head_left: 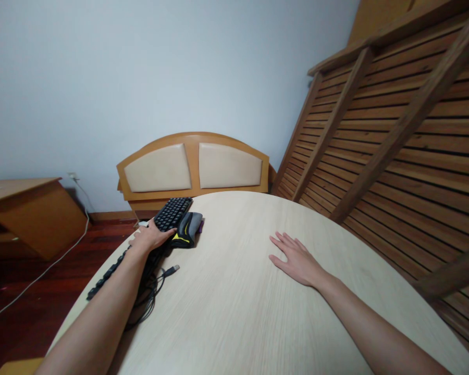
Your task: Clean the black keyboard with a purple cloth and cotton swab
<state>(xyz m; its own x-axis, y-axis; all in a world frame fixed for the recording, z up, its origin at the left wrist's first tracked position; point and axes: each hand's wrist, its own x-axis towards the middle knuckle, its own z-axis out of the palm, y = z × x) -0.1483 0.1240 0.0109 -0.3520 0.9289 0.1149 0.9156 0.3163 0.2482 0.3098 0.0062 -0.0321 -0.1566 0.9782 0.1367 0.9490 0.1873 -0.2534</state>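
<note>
- The person's left hand (150, 237) lies palm down across a black computer keyboard (174, 212), with its fingertips reaching a mouse (188, 229). Whether the fingers grip anything cannot be told.
- The keyboard is long, with rows of small dark keys. It runs along the left edge of the round worktop (234, 312) and passes under the left forearm.
- The mouse is black and grey with a yellow stripe. It sits touching the keyboard's right side, near its far end.
- A tangle of black cable (148, 302) lies beside the keyboard and ends in a silver USB plug (174, 269).
- The right hand (295, 259) rests flat and open on the bare pale wood, fingers spread. It holds nothing and lies well apart from the keyboard.
- Behind the worktop, a padded headboard (193, 166) stands against a pale wall. A slatted wooden bed frame (394, 130) leans at the right.
</note>
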